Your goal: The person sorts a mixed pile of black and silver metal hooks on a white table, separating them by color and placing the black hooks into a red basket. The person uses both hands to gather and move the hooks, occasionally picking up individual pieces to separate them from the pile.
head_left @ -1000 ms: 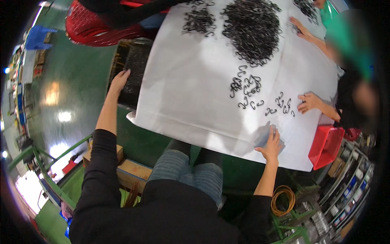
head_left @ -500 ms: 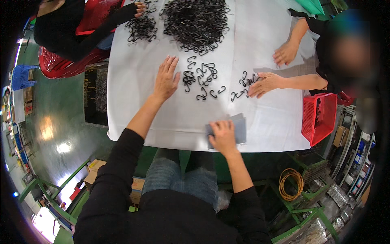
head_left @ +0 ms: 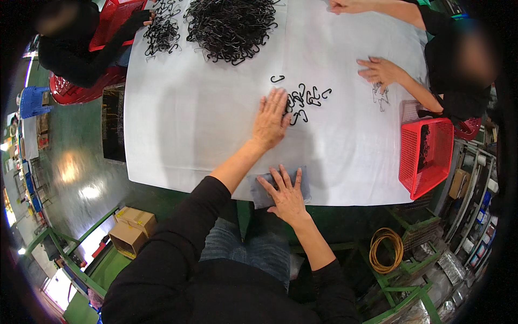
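Head view: Looks down on a white-covered desk; clock directions run from the picture's centre.
Left hand: Near the centre toward twelve, open, fingers straight, apparently gripping nothing; the fingertips meet the left side of the small hook cluster.
Right hand: At five o'clock, open, fingers spread on top of a flat grey plastic piece at the desk's near edge.
Small hook cluster: At one o'clock, black; a single hook lies just apart, toward twelve.
Hooks' change: Half a second ago these lay in two groups; now they sit together beside the left hand, and a co-worker's hand has drawn back to two o'clock.
Gathered state: Judging by this, the scattered hooks now form one group, well apart from the large hook pile near twelve.
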The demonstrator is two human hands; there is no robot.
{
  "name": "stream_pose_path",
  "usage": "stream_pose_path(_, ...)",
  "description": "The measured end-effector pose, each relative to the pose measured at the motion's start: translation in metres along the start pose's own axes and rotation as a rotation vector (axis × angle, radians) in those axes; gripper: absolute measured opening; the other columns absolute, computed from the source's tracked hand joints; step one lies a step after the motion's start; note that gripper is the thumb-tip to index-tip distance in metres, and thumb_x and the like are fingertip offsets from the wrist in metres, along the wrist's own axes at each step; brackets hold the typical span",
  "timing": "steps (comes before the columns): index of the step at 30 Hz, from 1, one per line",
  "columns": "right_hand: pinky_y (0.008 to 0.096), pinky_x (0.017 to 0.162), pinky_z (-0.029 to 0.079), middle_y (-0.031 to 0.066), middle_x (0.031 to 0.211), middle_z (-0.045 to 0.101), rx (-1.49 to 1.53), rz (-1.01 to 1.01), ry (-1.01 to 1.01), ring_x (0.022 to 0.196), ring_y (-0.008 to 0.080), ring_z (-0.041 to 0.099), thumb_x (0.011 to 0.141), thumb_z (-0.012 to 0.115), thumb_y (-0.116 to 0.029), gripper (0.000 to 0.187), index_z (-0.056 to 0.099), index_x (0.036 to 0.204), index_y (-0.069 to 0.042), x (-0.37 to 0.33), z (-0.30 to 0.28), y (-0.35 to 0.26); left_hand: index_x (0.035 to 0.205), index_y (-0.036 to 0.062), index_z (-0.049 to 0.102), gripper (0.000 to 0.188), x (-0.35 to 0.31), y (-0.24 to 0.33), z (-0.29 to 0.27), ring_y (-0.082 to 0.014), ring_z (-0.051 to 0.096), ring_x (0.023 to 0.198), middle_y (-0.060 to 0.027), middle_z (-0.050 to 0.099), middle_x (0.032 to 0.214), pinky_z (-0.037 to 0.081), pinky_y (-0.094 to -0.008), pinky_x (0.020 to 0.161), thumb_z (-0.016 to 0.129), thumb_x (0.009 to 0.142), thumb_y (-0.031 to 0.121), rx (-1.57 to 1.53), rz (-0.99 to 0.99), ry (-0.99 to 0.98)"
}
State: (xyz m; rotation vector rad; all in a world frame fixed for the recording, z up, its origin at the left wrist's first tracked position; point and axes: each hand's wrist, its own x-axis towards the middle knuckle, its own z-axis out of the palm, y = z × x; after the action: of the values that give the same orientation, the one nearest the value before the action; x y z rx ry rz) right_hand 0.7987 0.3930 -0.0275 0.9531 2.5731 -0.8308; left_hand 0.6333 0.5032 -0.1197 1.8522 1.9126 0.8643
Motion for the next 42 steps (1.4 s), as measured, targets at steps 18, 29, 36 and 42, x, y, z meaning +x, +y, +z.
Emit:
stream_pose_path(18, 0.0665, 0.110, 0.010, 0.0068, 0.139, 0.035, 0.016, -0.073, 0.133, 0.134, 0.0292, 0.030, 0.062, 0.079, -0.019, 0.089, 0.039, 0.141, -0.029, -0.009, 0.012, 0.021, 0.146, 0.0030, 0.027, 0.061, 0.027, 0.071, 0.049, -0.0298, 0.013, 0.145, -0.0146, 0.025, 0.153, 0.007, -0.0487, 0.116, 0.042, 0.096, 0.035, 0.018, 0.124, -0.148)
stream_pose_path(29, 0.0639, 0.108, 0.015, 0.0138, 0.129, 0.042, 0.064, 0.557, 0.432, 0.123, 0.0351, 0.039, 0.054, 0.082, -0.025, 0.099, 0.037, 0.142, -0.018, -0.064, -0.010, 0.097, 0.148, -0.0013, 0.017, 0.069, -0.087, 0.043, 0.017, -0.0339, 0.007, 0.145, -0.0199, 0.016, 0.155, 0.003, -0.0500, 0.116, 0.050, 0.092, 0.023, 0.052, -0.310, 0.103)
stream_pose_path(36, 0.0567, 0.105, 0.024, 0.0191, 0.134, 0.038, 0.096, 0.710, 0.512, 0.125, 0.0380, 0.037, 0.058, 0.082, -0.027, 0.105, 0.027, 0.146, -0.016, -0.080, -0.011, 0.150, 0.147, 0.0009, 0.022, 0.069, -0.060, 0.098, 0.049, -0.0352, 0.011, 0.145, -0.0191, 0.019, 0.154, 0.005, -0.0527, 0.115, 0.054, 0.091, 0.026, 0.032, -0.097, -0.051)
stream_pose_path(42, 0.0680, 0.105, 0.019, 0.0234, 0.146, 0.026, 0.158, 0.855, 0.180, 0.137, 0.0403, 0.025, 0.059, 0.084, -0.032, 0.111, 0.021, 0.148, -0.015, -0.072, -0.047, 0.140, 0.146, 0.0036, 0.027, 0.063, -0.033, 0.076, 0.019, -0.0321, 0.021, 0.142, -0.0163, 0.028, 0.151, 0.016, -0.0492, 0.115, 0.053, 0.093, 0.024, -0.157, 0.052, -0.212)
